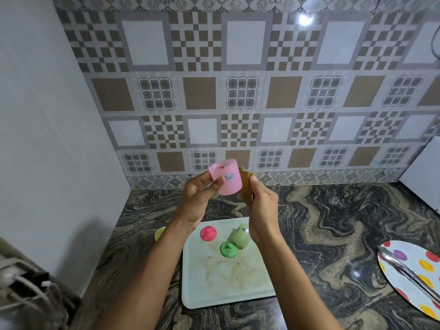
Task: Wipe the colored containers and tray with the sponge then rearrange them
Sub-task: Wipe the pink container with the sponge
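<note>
My left hand point(202, 195) grips a pink container point(226, 178), raised above the counter in front of the tiled wall. My right hand point(262, 206) holds a brownish sponge point(245, 184) pressed against the container's right side. Below them lies a pale tray point(238, 296) smeared with brownish stains. On the tray sit a pink-red lid point(208, 233), a green lid point(228, 248) and a light green container point(241, 238) lying tilted. A yellow item point(160, 233) peeks out left of the tray, partly hidden by my left forearm.
The dark marbled counter point(321, 222) runs to the tiled back wall. A polka-dot plate point(409, 277) with metal tongs point(404, 270) lies at the right. A white appliance edge point(426, 172) stands at far right; cables and clutter point(23, 287) sit at bottom left.
</note>
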